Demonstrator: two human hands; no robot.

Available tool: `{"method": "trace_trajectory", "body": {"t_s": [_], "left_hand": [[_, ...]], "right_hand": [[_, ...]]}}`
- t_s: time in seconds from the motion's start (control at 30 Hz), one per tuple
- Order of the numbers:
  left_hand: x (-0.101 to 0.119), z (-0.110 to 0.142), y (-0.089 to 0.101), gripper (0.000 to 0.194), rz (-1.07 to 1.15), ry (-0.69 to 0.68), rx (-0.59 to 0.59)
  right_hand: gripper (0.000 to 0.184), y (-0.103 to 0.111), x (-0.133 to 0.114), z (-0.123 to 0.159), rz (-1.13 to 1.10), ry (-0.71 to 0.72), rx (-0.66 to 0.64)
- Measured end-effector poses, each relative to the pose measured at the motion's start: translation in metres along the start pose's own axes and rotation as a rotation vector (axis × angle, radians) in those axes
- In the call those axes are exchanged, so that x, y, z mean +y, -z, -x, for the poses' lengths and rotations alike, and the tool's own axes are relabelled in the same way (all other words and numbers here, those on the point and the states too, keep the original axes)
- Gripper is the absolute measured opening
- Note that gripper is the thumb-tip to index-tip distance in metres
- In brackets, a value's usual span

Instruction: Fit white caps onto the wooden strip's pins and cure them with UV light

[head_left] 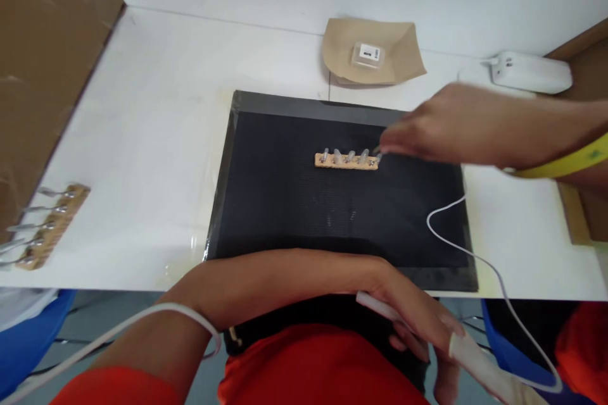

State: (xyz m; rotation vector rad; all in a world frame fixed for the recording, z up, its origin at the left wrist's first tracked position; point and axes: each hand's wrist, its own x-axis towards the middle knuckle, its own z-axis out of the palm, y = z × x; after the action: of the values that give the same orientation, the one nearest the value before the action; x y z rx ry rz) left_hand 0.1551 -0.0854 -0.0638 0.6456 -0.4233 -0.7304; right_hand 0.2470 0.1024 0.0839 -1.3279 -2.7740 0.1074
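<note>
My right hand [415,130], slightly blurred, is closed in a pinch at the right end of a small wooden strip [345,165]. Its fingertips meet a small metal hook [379,157], partly hidden by them. Several more hooks with clear tips stand in a row along the strip, which lies on a black mat [285,196]. My left arm crosses low in front of the mat. Below the table edge, my left hand [422,323] is closed around a long white object [489,367] whose kind I cannot make out.
A second wooden strip [57,228] with several hooks lies at the left. Behind the mat, a brown paper tray [399,66] holds a clear plastic box [368,56]. A white power adapter [529,71] sits at back right. A white cable [456,243] trails over the mat's right side.
</note>
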Motion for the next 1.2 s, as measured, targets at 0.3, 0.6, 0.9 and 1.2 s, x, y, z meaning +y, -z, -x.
{"method": "trace_trajectory", "body": {"t_s": [0.3,0.6,0.9,1.2], "left_hand": [[0.004,0.003,-0.003,0.027,0.005,0.022,0.028],[0.01,0.008,-0.01,0.025,-0.007,0.036,0.075],[0.013,0.012,-0.013,0.041,0.062,0.04,0.029],[0.013,0.012,-0.011,0.042,0.121,0.069,0.019]], "right_hand": [[0.046,-0.008,0.002,0.02,-0.238,0.148,-0.246],[0.042,-0.041,-0.033,0.059,-0.13,-0.045,0.088],[0.034,-0.05,-0.026,0.081,0.111,-0.021,0.268],[0.033,-0.065,-0.03,0.094,0.023,0.007,0.298]]}}
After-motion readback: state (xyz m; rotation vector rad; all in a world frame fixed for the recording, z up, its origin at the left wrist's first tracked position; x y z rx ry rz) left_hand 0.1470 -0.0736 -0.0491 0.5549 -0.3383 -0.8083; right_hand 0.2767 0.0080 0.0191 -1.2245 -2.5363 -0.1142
